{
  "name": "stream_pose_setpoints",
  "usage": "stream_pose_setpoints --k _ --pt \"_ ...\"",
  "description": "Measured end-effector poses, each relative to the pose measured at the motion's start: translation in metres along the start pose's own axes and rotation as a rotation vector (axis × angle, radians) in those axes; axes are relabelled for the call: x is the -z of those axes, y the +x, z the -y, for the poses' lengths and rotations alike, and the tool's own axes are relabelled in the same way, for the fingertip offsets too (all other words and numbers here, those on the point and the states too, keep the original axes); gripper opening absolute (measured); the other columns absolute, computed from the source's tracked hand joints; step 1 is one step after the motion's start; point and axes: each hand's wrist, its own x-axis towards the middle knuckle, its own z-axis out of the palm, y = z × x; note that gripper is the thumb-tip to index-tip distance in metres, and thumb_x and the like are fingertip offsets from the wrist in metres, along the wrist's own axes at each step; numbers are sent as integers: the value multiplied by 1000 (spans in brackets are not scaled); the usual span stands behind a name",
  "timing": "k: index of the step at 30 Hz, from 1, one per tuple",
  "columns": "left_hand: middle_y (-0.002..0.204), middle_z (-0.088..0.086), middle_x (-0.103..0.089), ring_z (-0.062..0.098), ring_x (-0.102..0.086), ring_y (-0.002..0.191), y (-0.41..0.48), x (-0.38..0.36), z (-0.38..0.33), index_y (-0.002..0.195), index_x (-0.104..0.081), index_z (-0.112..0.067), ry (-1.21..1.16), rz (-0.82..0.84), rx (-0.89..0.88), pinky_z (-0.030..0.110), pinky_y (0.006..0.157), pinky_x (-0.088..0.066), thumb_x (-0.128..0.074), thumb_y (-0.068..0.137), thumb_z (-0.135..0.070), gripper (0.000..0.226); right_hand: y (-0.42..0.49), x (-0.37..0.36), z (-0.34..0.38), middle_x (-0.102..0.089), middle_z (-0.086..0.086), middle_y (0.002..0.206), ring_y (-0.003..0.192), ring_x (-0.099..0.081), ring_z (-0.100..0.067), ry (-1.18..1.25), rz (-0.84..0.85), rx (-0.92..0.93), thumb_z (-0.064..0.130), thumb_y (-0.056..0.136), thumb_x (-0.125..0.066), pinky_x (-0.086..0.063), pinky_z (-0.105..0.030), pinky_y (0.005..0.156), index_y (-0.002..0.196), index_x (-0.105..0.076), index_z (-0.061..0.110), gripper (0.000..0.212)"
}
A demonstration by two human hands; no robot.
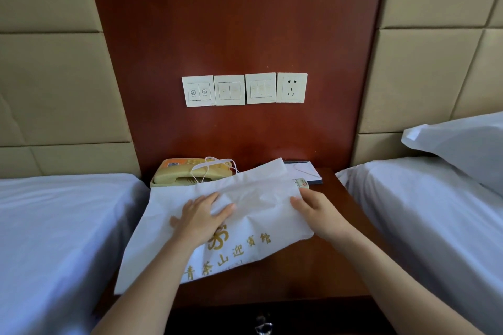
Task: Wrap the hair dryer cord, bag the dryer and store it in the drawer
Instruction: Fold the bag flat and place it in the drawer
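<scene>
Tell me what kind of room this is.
Likely a hotel guest room: two white beds flank a nightstand carrying a telephone, under a row of wall switches; the bag bears printed branding.

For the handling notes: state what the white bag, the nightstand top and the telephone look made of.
The white bag looks like thin non-woven fabric or paper, matte: it creases softly. The nightstand top seems reddish-brown wood or veneer, varnished, with a dull sheen. The telephone looks like moulded beige plastic, smooth and rounded.
</scene>
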Motion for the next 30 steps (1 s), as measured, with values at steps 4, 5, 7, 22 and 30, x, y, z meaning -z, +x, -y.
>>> stream_pose_setpoints --k 4,5,7,22,30 --pt "150 -4 -37 24 -29 137 -1 -2 1 143 -37 -32 -24 -10 -11 47 110 -28 -41 83 -69 71 -4 -8 -22 -40 2 60 53 -36 -12 -228 -176 7 22 97 -39 -28 -24 51 67 -38 13 31" --pt "150 -4 -38 24 -29 137 -2 -3 0 143 -38 -30 -31 -20 -20 45 110 -27 -43 83 -68 71 -6 -11 -32 -44 2 62 54 -38 -13 -269 -185 -24 24 98 -38 -30 -28 52 73 -41 15 27" --pt "151 -5 -35 23 -26 139 -9 -6 -4 142 -38 -31 -14 -19 -27 46 111 -25 -42 79 -73 76 -11 -18 -48 -51 -1 70 59 -46 -16 -323 -167 -149 25 97 -38 -37 -33 56 96 -44 18 10" --pt "153 -9 -31 14 -21 142 -16 -13 9 142 -37 -34 -49 -63 -76 50 113 -20 -32 78 -71 74 40 -81 -7 -12 2 158 146 -2 -24 -832 70 69 56 94 -26 0 -55 115 139 -31 44 47" --pt "161 -5 -5 18 7 148 -26 -20 29 146 -18 -44 43 -124 115 58 113 4 -25 83 -74 70 37 -82 -20 -13 5 158 146 -7 -22 -713 -2 -2 71 83 -33 -10 -56 113 138 -27 50 60"
